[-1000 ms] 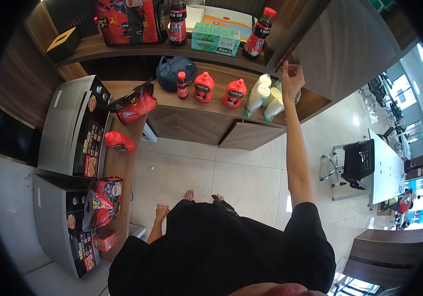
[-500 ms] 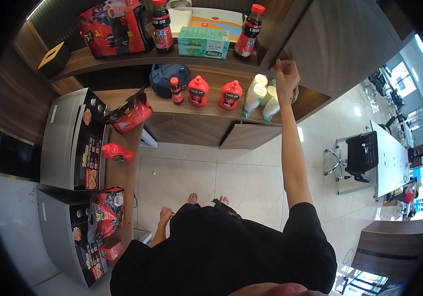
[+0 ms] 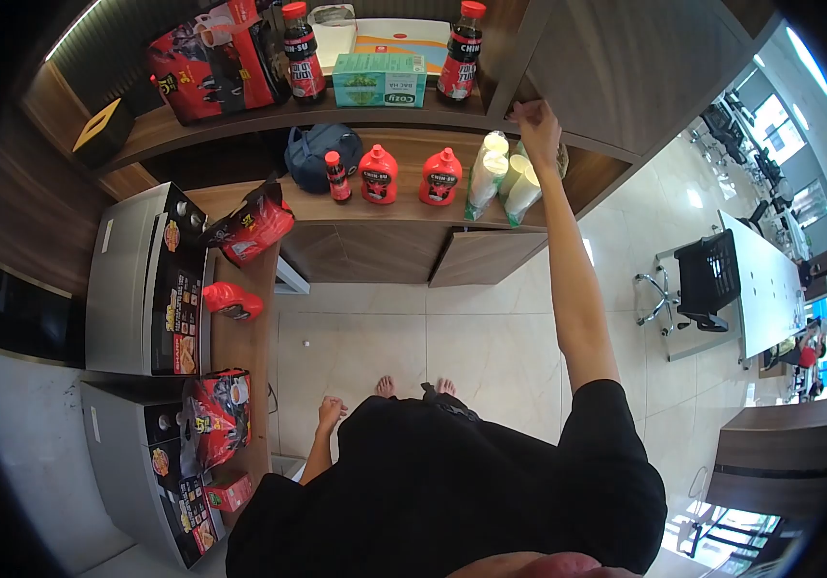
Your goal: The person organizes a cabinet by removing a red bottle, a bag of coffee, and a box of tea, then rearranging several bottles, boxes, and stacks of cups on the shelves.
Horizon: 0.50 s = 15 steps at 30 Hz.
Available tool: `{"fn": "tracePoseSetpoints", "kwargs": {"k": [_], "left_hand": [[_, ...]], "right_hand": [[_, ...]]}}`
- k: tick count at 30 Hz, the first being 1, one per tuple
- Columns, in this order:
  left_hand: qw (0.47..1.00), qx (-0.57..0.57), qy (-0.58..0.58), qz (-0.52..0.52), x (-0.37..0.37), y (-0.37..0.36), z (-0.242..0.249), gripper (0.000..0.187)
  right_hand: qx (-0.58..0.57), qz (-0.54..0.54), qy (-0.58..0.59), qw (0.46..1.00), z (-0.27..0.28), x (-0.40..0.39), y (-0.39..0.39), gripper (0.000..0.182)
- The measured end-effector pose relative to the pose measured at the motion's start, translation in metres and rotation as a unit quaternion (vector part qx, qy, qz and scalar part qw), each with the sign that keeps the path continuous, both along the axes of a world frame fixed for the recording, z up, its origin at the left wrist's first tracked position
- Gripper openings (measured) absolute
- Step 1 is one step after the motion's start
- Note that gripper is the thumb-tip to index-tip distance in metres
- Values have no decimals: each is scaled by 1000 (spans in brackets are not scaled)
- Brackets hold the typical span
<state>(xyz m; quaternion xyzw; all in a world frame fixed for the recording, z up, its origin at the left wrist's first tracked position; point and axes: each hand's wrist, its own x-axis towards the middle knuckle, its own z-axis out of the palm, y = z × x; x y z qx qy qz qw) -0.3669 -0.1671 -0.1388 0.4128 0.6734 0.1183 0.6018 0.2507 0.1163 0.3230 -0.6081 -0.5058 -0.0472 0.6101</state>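
My right hand point(image 3: 539, 130) reaches up to the lower corner of the wooden cabinet door point(image 3: 616, 82), its fingers bent and closed at the door's edge. Just below it, several stacks of cups in clear plastic sleeves point(image 3: 487, 178) stand on the lower shelf. Left of the cups are two red Chin-Su sauce bottles point(image 3: 440, 177) and a small dark bottle with a red cap point(image 3: 337, 177). Down by my side hangs my left hand point(image 3: 331, 413), fingers loosely curled in, with nothing seen in it.
Above, the upper shelf point(image 3: 240, 133) bears a tea box point(image 3: 379, 81), two tall sauce bottles point(image 3: 460, 53) and a red coffee bag point(image 3: 216, 67). A blue bag point(image 3: 322, 157) sits below. Boxy silver appliances point(image 3: 124, 279) line the left. An office chair point(image 3: 705, 279) stands right.
The view has shifted a little, so the shelves appear slightly further left and up. My right hand stays at the door's corner, and my left hand still hangs at my side.
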Motion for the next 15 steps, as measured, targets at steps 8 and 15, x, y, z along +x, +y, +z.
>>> {"fn": "tracePoseSetpoints", "kwargs": {"k": [8, 15], "left_hand": [[992, 78, 91, -36, -29, -48, -18, 28], [986, 78, 138, -50, -41, -63, -66, 29]], "right_hand": [[141, -144, -38, 979, 72, -13, 1, 35], [64, -318, -142, 935, 99, -9, 13, 46]]}}
